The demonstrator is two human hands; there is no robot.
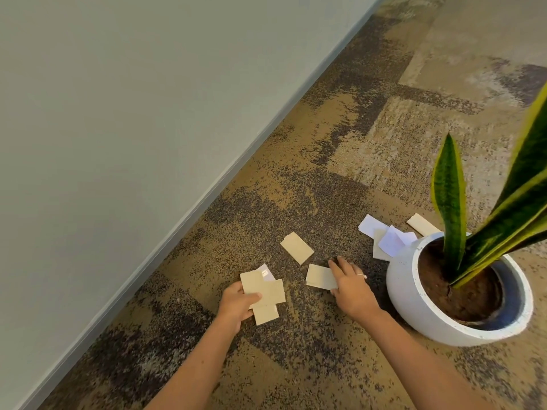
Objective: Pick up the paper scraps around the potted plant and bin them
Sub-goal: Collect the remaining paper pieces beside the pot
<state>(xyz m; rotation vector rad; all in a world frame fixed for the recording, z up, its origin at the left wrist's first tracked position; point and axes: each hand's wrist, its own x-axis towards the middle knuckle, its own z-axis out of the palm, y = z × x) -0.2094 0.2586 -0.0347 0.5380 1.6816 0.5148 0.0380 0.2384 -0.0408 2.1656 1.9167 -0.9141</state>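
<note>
A white round pot point(414, 303) with a snake plant point(450, 199) stands on the carpet at the right. My left hand point(236, 306) grips a fan of several beige paper scraps point(263, 291), with a white one behind them. My right hand point(350, 284) pinches the right edge of a beige scrap point(318, 276) lying on the carpet. Another beige scrap point(297, 247) lies just beyond it. A small pile of white and beige scraps point(384, 238) rests against the pot's far left side, and one beige scrap point(421, 224) lies behind the pot.
A grey wall point(118, 113) with a baseboard point(207, 196) runs diagonally along the left. Patterned brown carpet point(370, 137) stretches away beyond the scraps. No bin is in view.
</note>
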